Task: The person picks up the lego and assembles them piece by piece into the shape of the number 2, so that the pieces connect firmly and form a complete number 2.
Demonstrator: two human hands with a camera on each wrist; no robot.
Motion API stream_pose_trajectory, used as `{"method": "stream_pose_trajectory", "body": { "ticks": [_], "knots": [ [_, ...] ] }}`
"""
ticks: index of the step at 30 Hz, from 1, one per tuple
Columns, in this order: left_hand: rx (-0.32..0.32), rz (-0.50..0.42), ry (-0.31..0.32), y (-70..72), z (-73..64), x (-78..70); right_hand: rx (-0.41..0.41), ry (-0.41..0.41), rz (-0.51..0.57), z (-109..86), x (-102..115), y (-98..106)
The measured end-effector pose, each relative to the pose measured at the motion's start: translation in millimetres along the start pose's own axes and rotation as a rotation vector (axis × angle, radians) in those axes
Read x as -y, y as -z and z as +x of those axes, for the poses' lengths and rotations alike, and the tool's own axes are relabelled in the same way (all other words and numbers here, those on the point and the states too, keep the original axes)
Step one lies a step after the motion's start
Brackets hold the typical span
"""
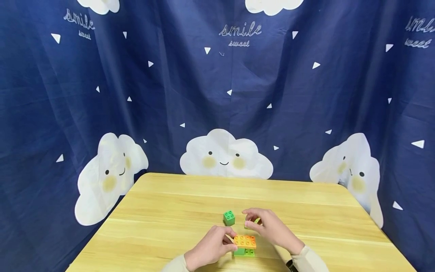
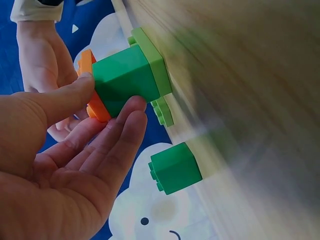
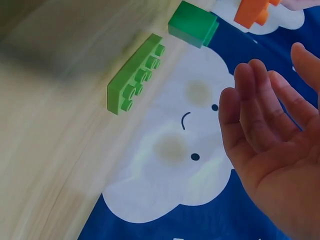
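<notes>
A small stack of toy building bricks stands near the front of the table: an orange brick plate (image 1: 245, 241) on top, a green brick (image 2: 125, 77) below it and a light green brick plate (image 2: 159, 65) at the bottom. My left hand (image 1: 213, 243) grips this stack by its left end, thumb at the orange plate and fingertips against the green brick. My right hand (image 1: 273, 227), fingers loosely bent and holding nothing, hovers over a second light green brick plate (image 3: 134, 75), studs up on the table. The hand partly hides that plate in the head view.
Behind the stack, a loose green brick (image 1: 229, 218) sits on the wooden table (image 1: 163, 211), to the left of the second light green plate. A dark blue curtain (image 1: 190, 94) with clouds and triangles hangs beyond the table's far edge.
</notes>
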State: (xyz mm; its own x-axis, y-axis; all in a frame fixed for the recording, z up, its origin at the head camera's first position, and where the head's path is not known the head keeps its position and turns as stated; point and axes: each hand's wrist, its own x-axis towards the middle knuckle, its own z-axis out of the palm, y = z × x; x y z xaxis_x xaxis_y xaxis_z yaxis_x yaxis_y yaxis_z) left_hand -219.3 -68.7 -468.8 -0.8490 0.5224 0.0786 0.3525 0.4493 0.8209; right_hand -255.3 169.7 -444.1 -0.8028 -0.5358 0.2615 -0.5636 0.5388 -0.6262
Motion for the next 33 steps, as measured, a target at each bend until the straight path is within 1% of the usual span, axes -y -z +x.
{"method": "stream_pose_trajectory", "body": {
  "ticks": [8,14,20,24,29,33],
  "knots": [
    [0.007,-0.014,-0.003,-0.6,0.2,0.9,0.037,0.015,0.017,19.8,-4.1,-3.4],
    [0.002,0.001,0.007,-0.5,0.7,2.2,0.044,0.02,-0.02,38.2,-13.5,-8.0],
    [0.004,-0.005,0.019,-0.4,0.5,2.1,0.083,0.022,-0.032,53.7,-20.5,-14.5],
    [0.007,-0.015,0.029,-0.4,-0.2,1.5,0.107,0.015,-0.031,60.1,-24.0,-19.3],
    [0.008,-0.021,0.017,0.2,0.6,0.7,0.139,-0.006,-0.029,65.1,-28.2,-25.6],
    [0.011,-0.022,0.02,0.3,1.0,0.4,0.157,-0.004,-0.037,67.6,-31.0,-29.9]
  ]
}}
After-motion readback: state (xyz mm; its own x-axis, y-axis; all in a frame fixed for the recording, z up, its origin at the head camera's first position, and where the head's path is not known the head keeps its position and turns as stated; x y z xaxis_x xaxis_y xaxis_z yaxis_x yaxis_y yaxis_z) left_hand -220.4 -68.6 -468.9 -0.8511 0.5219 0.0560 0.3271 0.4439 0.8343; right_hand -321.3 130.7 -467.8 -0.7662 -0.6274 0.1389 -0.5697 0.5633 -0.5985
